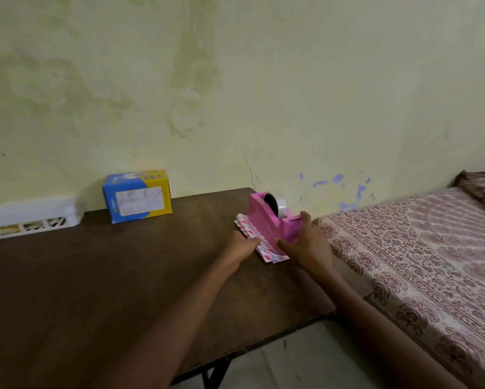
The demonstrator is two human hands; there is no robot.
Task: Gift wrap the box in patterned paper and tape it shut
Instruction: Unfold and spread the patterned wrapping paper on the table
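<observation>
A blue and yellow cardboard box (137, 195) stands on the brown table (123, 276) against the wall, far from both hands. Near the table's right edge a pink tape dispenser (269, 217) with a clear tape roll sits on folded patterned paper (252, 234) printed with red and pink shapes. My right hand (306, 242) grips the dispenser's near end, thumb on its left side and fingers on the right. My left hand (242, 245) pinches the paper's left edge beside the dispenser.
A white plastic basket (30, 217) lies at the table's far left against the wall. A bed with a patterned sheet (418, 262) stands to the right of the table. The yellowish wall runs right behind the table.
</observation>
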